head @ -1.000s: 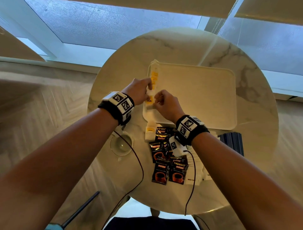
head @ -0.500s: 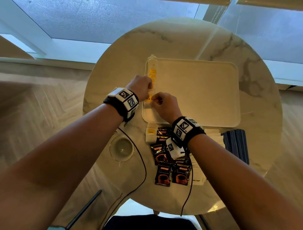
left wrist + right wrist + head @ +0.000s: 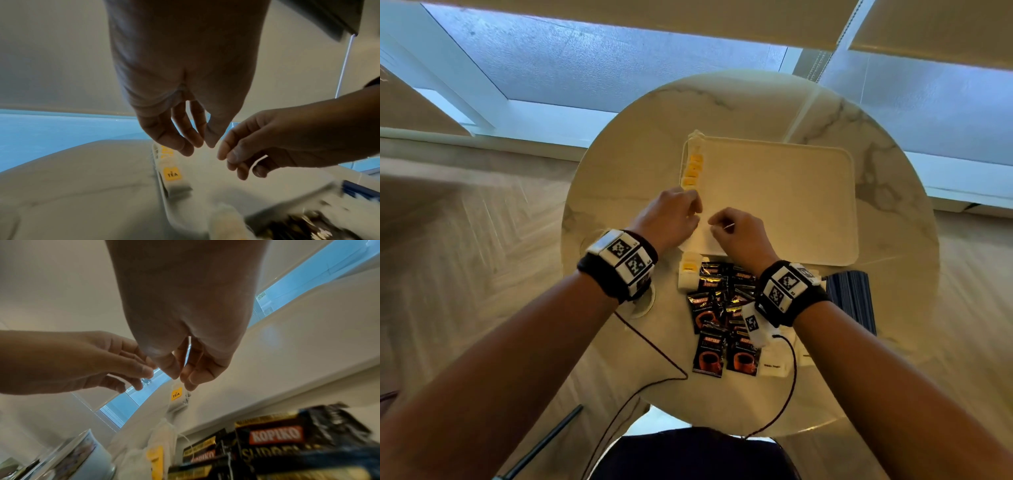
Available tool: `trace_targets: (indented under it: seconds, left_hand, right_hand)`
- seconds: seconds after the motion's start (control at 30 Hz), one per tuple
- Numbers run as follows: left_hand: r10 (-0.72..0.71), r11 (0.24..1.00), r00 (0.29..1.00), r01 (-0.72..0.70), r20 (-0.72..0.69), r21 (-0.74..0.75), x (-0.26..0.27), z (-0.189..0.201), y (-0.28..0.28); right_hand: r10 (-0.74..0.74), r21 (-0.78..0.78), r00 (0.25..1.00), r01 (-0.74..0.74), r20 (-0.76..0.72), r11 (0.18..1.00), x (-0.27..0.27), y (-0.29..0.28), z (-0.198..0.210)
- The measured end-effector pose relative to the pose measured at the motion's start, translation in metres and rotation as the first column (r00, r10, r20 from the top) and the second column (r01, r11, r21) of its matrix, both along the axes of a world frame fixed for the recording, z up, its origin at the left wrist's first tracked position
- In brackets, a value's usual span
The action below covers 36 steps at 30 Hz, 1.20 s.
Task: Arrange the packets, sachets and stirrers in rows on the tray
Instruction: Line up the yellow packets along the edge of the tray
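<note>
From above, a row of yellow-tagged tea sachets (image 3: pixel 692 171) lines the cream tray's (image 3: pixel 791 205) left edge. Both hands hover at its near-left corner. Only the wrist views show the left hand (image 3: pixel 185 129) and right hand (image 3: pixel 185 366) loosely curled, holding nothing.

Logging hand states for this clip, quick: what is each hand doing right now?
Left hand: open, fingers relaxed, holding nothing, above the tea bags on the tray.
Right hand: open, loosely curled, holding nothing.

Coffee sachets (image 3: pixel 320 227) blurred in left wrist view, stirrers (image 3: pixel 852 301) partly behind right wrist
</note>
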<state>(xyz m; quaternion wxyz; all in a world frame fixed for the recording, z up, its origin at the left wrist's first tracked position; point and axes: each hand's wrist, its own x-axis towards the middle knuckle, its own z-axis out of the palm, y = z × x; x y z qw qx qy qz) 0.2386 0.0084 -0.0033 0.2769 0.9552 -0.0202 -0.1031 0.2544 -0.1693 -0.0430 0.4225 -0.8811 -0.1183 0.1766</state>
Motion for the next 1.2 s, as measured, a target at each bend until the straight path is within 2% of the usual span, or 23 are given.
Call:
trace_targets:
  seconds: [0.1,0.17,0.23,0.37,0.57,0.73,0.8,0.9,1.03,1.2]
  left_hand:
    - [-0.024,0.999,0.998,0.026,-0.06,0.035,-0.041,-0.001,-0.009]
    - [-0.038,0.986,0.986,0.064,-0.165,0.156,-0.061,-0.006,-0.012]
    - [-0.046,0.959,0.972,0.107,-0.23,0.261,-0.072,-0.009,-0.014]
    - [-0.045,0.93,0.966,0.134,-0.255,0.343,-0.077,-0.013,-0.018]
    - [-0.051,0.96,0.975,0.108,-0.217,0.26,-0.079,-0.008,-0.016]
    - [-0.069,0.988,0.992,0.083,-0.11,0.131,-0.075,0.009,-0.011]
    - [-0.064,0.984,0.992,0.081,-0.111,0.156,-0.071,0.009,-0.01]
    - [-0.075,0.953,0.971,0.137,-0.227,0.27,-0.065,0.0,-0.011]
    - [-0.059,0.905,0.952,0.179,-0.302,0.387,-0.06,-0.015,-0.018]
    - [-0.047,0.914,0.947,0.168,-0.317,0.369,-0.055,-0.017,-0.022]
  right_hand:
    - [0.033,0.018,0.999,-0.033,-0.014,0.999,-0.02,-0.013,0.006]
    - [0.054,0.024,0.998,-0.053,-0.022,0.998,-0.035,-0.021,0.008]
    - [0.063,0.034,0.998,-0.062,-0.017,0.997,-0.048,-0.026,0.008]
    - [0.09,0.046,0.995,-0.088,-0.034,0.995,-0.068,-0.03,0.003]
    - [0.151,0.027,0.985,-0.15,-0.08,0.988,-0.078,-0.023,0.0]
    - [0.237,-0.033,0.97,-0.239,-0.047,0.971,-0.075,-0.009,-0.002]
    - [0.189,-0.047,0.981,-0.191,-0.044,0.981,-0.072,-0.007,-0.002]
    - [0.087,-0.067,0.995,-0.091,-0.054,0.994,-0.065,-0.011,0.0]
    - [0.061,-0.065,0.997,-0.064,-0.055,0.996,-0.061,-0.021,0.0]
    - [0.032,-0.063,0.998,-0.035,-0.05,0.997,-0.058,-0.028,-0.005]
